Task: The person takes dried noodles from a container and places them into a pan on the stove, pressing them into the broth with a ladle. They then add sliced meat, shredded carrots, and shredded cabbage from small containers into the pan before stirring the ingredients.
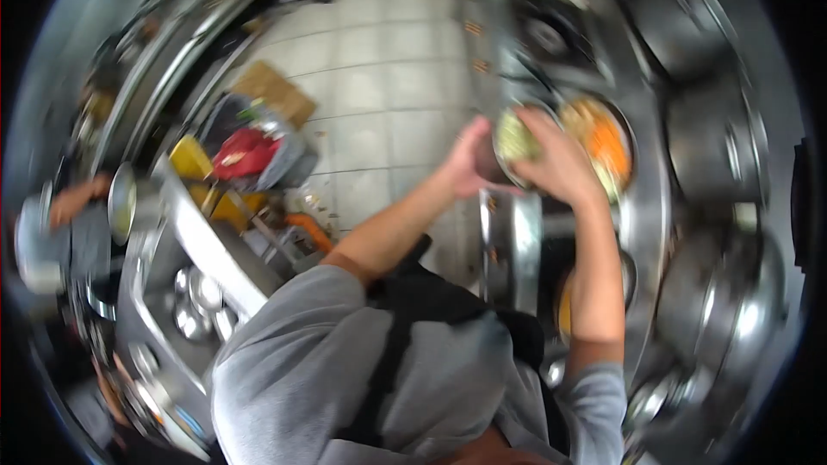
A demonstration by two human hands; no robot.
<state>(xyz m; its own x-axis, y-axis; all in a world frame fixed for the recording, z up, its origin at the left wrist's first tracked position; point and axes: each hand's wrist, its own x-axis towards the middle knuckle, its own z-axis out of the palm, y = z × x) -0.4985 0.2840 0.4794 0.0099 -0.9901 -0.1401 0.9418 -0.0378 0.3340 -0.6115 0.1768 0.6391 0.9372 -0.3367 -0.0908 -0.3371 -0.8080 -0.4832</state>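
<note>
A metal bowl (493, 158) is tilted in front of me, over the edge of the cooking counter. My left hand (468, 160) grips its outer side, with the thumb up along the wall. Inside the bowl lies a pale green chopped vegetable (515, 139), possibly cabbage. My right hand (560, 162) reaches into it, thumb and fingers curled around some of the vegetable; motion blurs the fingertips. Just right of that hand, a round pan (631, 142) holds orange strips like carrot (607, 148), yellowish pieces (586, 116) and more pale green pieces.
Stove burners (547, 34) lie beyond the pan. Another pan (633, 280) sits partly behind my right forearm. At left are a bin (297, 159) with a red bag, a sink (142, 293) with metal bowls, and another person's arm (77, 202). Tiled floor (379, 77) runs ahead.
</note>
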